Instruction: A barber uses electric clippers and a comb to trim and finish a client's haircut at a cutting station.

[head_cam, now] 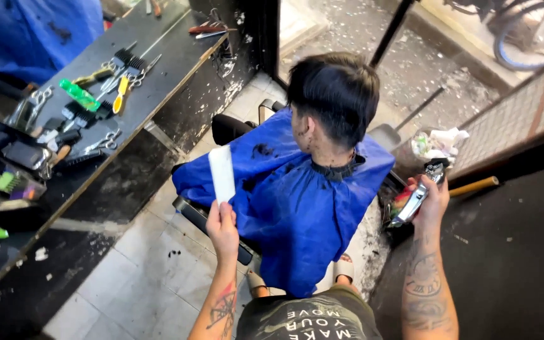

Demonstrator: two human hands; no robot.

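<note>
A person with short dark hair (335, 88) sits in a barber chair (221, 129) with their back to me, wrapped in a blue cape (297, 201). My left hand (223, 228) holds a white comb (222, 173) upright, to the left of the seated person's shoulder. My right hand (431, 200) grips a silver and black hair clipper (418, 195), raised to the right of the cape and apart from the head. Cut hair lies on the cape near the collar.
A black counter (152, 82) on the left carries several scissors, combs, brushes and a green bottle (78, 94). A dustpan (386, 134) and a bin of waste (432, 148) stand beyond the chair. Hair clippings litter the tiled floor (140, 271).
</note>
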